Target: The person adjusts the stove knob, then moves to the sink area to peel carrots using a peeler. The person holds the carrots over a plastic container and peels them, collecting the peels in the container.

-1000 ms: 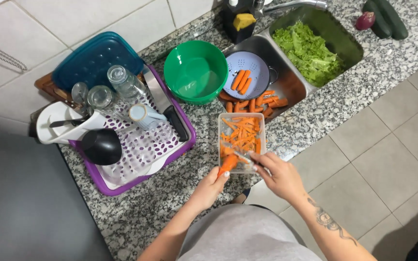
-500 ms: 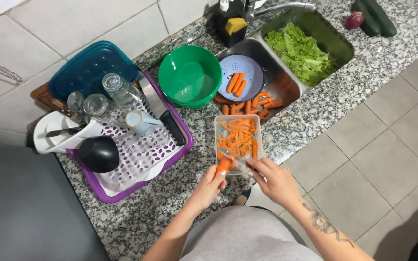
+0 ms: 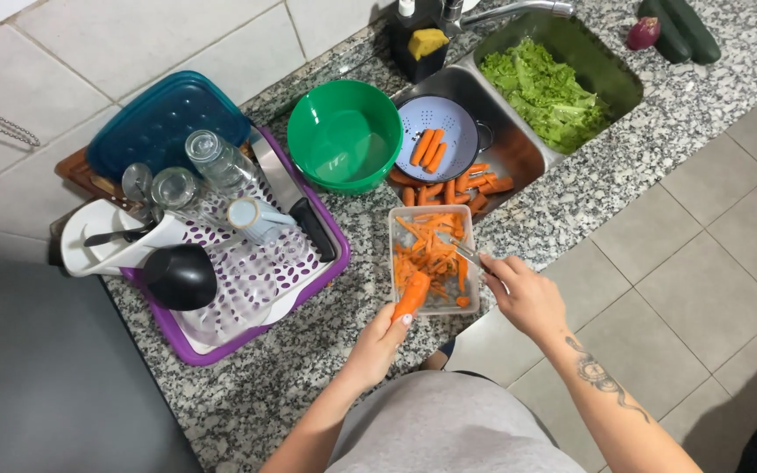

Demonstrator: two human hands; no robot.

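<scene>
My left hand (image 3: 380, 343) grips a carrot (image 3: 411, 296) by its lower end, tip pointing into a clear rectangular container (image 3: 434, 259) full of orange carrot peelings on the granite counter. My right hand (image 3: 526, 296) holds a metal peeler (image 3: 468, 254) whose blade reaches over the container, just right of the carrot. Beyond the container, a pale blue colander (image 3: 438, 138) in the sink holds a few carrots, and more carrots (image 3: 462, 189) lie on the sink floor beside it.
A green bowl (image 3: 345, 134) stands left of the colander. A purple dish rack (image 3: 247, 271) with glasses, a knife, a black ladle and a white holder fills the left counter. Lettuce (image 3: 547, 90) fills the second basin. Two cucumbers (image 3: 678, 28) and a red onion (image 3: 643, 33) lie far right.
My hands stay over the container; the right hand has drawn the peeler slightly along the carrot. The camera view shifted a little.
</scene>
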